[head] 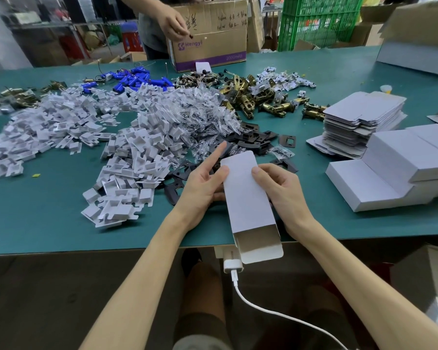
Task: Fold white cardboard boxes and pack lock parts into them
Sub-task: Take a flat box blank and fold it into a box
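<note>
The step in hand is the folding of one white box (pixel 248 198), and the packing is not yet begun, as I judge it. The box is held between both hands, just above the near edge of the green table (pixel 48 218). It is opened into a long sleeve: the end nearest to the person is open, with its flap hanging out, and the far flap stands out flat beyond the fingertips. The left hand (pixel 200 188) grips the left side of the box, with the thumb laid on the top face and the index finger stretched straight forward, free of the cardboard. The right hand (pixel 281 188) holds the right side, thumb on top and the other fingers curled around the edge; what they do under the box I cannot tell. No lock part shows inside the open end. The next move, I think, calls for closing one end, most likely tucking the far flap in, while one hand keeps the sleeve square. After this the parts are needed: the black plates (pixel 253 140) lie just beyond the hands, the white inserts (pixel 137 152) to the left of the left hand, and the brass latches (pixel 250 102) farther ahead. Flat unfolded boxes (pixel 359 117) are stacked to the right of the right hand.
</note>
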### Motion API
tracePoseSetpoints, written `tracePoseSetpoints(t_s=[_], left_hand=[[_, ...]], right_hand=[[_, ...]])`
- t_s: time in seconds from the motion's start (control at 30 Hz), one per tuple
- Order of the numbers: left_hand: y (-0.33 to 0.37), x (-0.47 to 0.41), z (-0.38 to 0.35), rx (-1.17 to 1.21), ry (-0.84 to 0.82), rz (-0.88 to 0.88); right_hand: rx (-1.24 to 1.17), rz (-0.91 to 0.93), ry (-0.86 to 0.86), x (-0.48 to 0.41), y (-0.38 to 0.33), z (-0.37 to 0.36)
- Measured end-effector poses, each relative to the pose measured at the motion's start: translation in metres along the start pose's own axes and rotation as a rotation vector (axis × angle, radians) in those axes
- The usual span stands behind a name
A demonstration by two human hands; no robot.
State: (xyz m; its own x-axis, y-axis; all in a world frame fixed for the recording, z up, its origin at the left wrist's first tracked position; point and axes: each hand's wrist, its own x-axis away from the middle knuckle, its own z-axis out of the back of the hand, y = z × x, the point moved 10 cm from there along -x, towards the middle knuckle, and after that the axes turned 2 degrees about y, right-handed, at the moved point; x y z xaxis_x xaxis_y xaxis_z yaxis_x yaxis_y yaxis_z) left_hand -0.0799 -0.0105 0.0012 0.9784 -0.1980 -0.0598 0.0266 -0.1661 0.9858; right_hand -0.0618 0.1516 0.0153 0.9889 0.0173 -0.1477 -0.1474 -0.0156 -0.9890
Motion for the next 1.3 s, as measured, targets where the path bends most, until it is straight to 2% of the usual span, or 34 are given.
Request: tracePoseSetpoints(t_s=[0.17,0.33,0.4,0.53,0.63,0.8,0.97,1.3], left_hand=[[0.0,0.001,0.0,-0.083,0.034,0.007],[0.004,0.005,-0.007,-0.123,-0.03,-0.001],[0.004,0.004,0.0,-0.089,0.04,-0.009],[0.008,0.002,0.032,0.068,0.337,-0.046],[0.016,0.003,0.046,0.097,0.432,-0.116],[0.017,0.002,0.033,0.135,0.309,-0.118],[0.018,0.003,0.022,0.045,0.228,-0.12],[0.024,0.005,0.019,0.018,0.232,-0.185]], right_hand=[[-0.022,-0.002,-0.002,0.0,0.0,0.001],[-0.034,0.006,0.023,-0.001,-0.002,0.001],[-0.026,-0.024,0.013,-0.002,0.0,0.001],[0.076,-0.057,-0.122,-0.002,0.005,-0.01],[0.044,-0.039,-0.159,-0.001,0.006,-0.015],[-0.101,-0.019,-0.001,-0.003,0.007,0.007],[-0.285,-0.063,0.177,-0.003,0.011,0.027],[-0.329,-0.078,0.213,-0.005,0.016,0.03]])
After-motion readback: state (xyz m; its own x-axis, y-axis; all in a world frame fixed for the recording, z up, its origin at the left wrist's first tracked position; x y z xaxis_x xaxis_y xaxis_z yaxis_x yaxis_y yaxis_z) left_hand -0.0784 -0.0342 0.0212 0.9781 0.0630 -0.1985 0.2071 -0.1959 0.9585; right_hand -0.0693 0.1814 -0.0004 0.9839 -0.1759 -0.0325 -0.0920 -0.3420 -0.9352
